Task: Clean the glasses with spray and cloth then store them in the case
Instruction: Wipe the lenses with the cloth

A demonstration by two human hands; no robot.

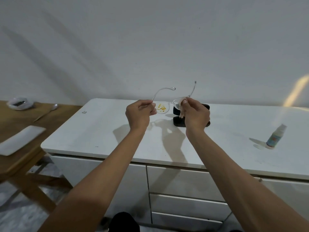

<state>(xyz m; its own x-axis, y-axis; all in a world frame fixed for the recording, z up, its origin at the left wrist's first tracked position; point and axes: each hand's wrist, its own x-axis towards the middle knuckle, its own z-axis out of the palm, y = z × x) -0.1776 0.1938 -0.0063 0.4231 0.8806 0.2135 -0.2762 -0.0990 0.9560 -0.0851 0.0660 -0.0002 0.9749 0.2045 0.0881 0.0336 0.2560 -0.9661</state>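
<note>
Above the counter (103,131), the left hand (138,114) is pinching the glasses (161,108); the right hand (196,114) is pressing a cloth (182,104) on one lens. The open case (178,123) is lying beneath, near the back edge, contents hidden.

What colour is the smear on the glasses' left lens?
Yellow-orange, on the clear-framed glasses; clearest in the head view.
</note>
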